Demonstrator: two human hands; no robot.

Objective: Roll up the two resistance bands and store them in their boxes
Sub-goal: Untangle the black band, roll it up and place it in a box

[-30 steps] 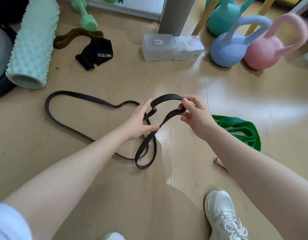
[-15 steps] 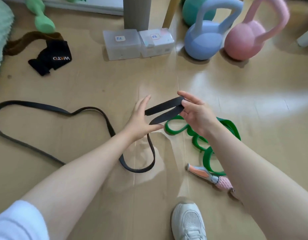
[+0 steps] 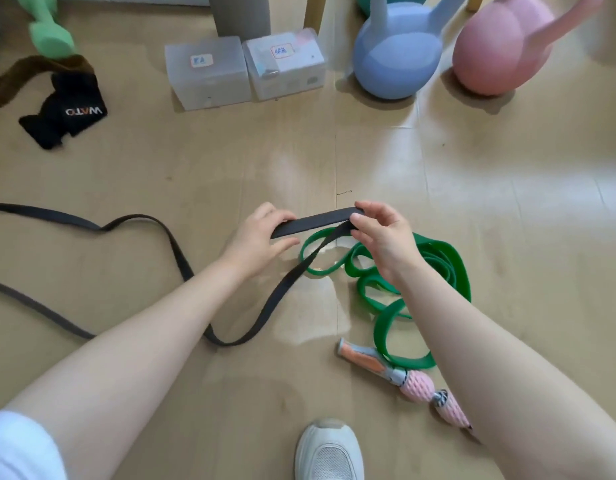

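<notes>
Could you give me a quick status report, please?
Left hand and right hand pinch a flattened end of the black band. Rest trails on floor, unrolled. Green band loose underneath. Boxes shut.

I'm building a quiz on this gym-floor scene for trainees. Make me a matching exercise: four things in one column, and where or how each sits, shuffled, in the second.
Things:
1. black band
2. green band
3. pink kettlebell
4. two clear boxes

States:
A. standing at the far right, beside the blue kettlebell
B. lying loose in coils on the floor, under the right hand
C. one end held flat between both hands, the rest trailing left; the left hand grips it too
D. side by side on the floor, lids shut, each with a label

Pairs: 1-C, 2-B, 3-A, 4-D
</notes>
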